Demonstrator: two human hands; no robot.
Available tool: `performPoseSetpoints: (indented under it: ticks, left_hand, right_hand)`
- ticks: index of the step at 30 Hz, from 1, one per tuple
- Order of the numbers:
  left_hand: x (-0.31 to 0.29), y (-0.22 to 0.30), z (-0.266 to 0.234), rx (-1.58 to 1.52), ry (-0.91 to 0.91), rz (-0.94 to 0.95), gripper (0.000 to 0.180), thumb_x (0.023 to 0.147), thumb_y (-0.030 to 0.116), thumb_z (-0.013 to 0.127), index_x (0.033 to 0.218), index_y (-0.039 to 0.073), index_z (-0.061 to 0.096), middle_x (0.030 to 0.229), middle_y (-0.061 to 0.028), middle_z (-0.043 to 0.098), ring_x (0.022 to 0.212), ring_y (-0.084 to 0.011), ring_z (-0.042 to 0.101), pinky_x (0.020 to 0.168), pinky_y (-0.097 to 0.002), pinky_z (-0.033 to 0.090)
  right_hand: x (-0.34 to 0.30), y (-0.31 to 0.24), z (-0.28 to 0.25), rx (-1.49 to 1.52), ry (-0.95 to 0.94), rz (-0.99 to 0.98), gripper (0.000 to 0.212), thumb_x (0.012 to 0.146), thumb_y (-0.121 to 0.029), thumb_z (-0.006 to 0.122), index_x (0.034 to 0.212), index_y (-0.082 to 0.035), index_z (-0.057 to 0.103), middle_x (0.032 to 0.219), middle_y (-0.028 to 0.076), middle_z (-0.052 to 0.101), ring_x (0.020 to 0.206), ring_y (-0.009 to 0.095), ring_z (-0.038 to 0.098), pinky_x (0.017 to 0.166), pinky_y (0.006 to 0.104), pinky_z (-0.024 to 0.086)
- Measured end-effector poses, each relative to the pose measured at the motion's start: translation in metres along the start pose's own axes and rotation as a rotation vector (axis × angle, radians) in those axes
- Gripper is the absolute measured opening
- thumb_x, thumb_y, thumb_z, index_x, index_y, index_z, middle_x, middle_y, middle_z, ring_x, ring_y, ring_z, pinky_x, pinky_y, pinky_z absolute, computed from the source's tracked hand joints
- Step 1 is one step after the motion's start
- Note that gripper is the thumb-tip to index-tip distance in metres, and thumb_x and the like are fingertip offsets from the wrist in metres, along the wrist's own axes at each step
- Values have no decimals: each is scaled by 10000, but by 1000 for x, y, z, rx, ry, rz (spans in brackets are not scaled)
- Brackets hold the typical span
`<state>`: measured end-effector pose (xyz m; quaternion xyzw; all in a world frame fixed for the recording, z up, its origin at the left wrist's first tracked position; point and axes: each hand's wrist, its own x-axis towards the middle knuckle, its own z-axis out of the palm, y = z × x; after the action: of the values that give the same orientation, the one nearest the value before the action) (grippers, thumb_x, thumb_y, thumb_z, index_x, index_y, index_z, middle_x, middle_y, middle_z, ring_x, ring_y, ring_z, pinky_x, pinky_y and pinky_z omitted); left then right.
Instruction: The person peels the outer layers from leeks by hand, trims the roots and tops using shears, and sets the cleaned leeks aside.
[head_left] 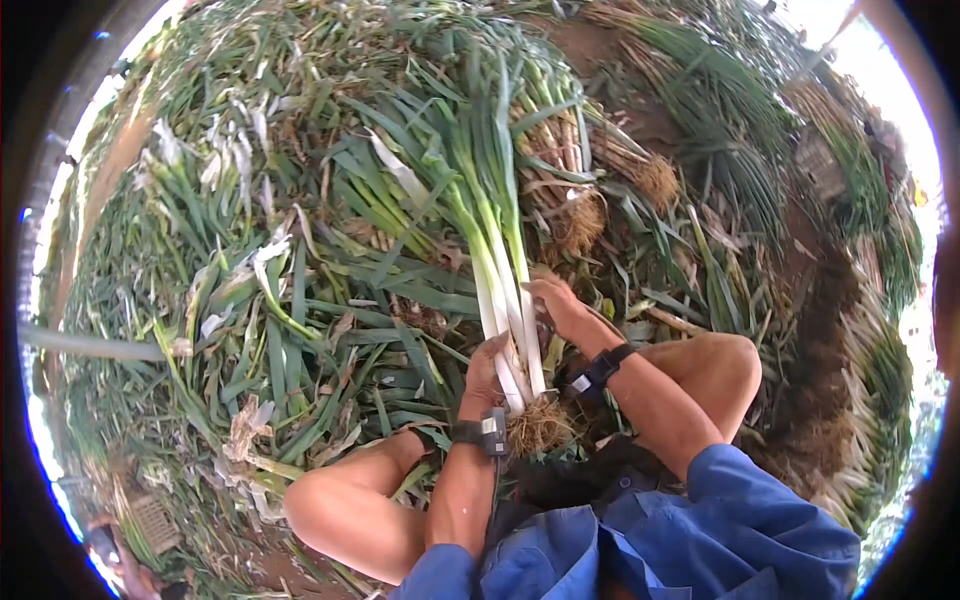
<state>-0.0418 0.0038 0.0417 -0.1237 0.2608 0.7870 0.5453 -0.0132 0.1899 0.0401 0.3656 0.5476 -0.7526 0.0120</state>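
A handful of long green onions (500,275) lies lengthwise before me, with white shanks toward me and green leaves fanning away. Their roots form a brown, matted tuft (540,428) close to my lap. My left hand (486,368) is closed round the left side of the shanks, low down near the roots; its fingers are partly hidden. Higher up, my right hand (560,305) grips the right side of the shanks with bent fingers. Each wrist wears a black strap with a small device.
Loose leaves and trimmings (240,340) cover the ground on the left. Beyond the held stalks lies a bundle of rooted onions (560,150), with another rooted bunch (640,170) beside it. More onions (710,100) are heaped at the far right. My bent knees (725,365) flank the work.
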Motion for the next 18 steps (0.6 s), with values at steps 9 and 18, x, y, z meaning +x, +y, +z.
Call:
performPoseSetpoints:
  ticks: [9, 18]
  left_hand:
    - [-27, 4, 8, 326, 214, -93, 306, 925, 306, 628, 1044, 24, 612, 814, -72, 637, 704, -194, 628, 657, -322, 543]
    - [-25, 15, -14, 500, 211, 14, 300, 941, 279, 613, 1036, -6, 637, 909, -109, 685, 762, -205, 657, 673, -337, 549]
  right_hand:
    - [-65, 28, -10, 89, -61, 40, 296, 827, -89, 649, 1082, 58, 613, 928, 133, 662, 715, 202, 647, 643, 334, 534]
    - [-83, 10, 7, 65, -96, 79, 178, 799, -55, 654, 941, 52, 663, 824, 138, 655, 690, 203, 642, 600, 325, 532]
